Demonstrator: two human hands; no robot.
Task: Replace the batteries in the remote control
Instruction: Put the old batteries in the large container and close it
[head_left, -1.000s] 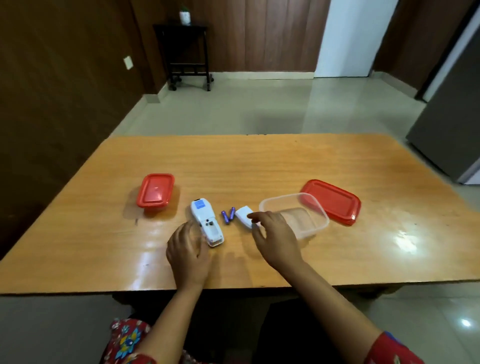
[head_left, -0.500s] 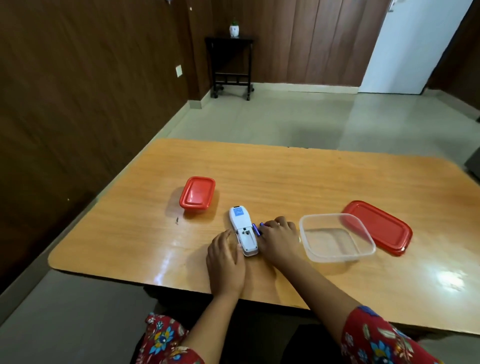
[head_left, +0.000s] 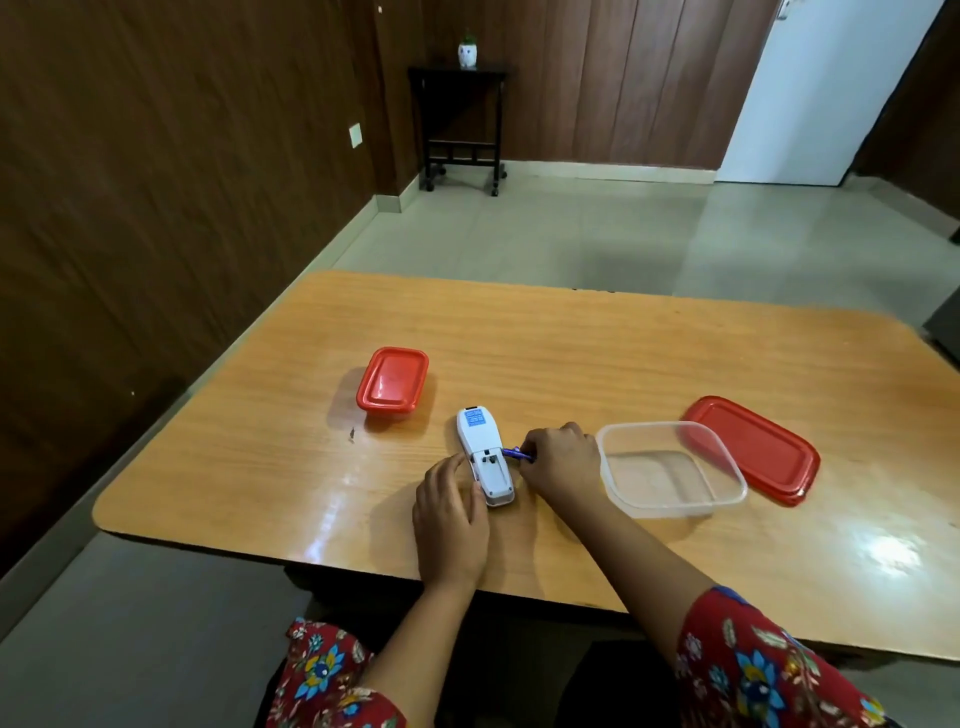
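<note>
White plastic remote control (head_left: 485, 456) lies face down on the wooden bench (head_left: 571, 358), its battery bay uncovered. The left hand (head_left: 451, 522) rests flat against its left side, fingers loose, gripping nothing. The right hand (head_left: 561, 460) curls beside it, its grip pinched on a small blue battery (head_left: 517, 454).

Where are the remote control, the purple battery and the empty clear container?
remote control (head_left: 485, 457), head view, on its white back near the open battery bay.
purple battery (head_left: 515, 453), head view, on its exposed end.
clear container (head_left: 732, 470), head view, on its right rim.
</note>
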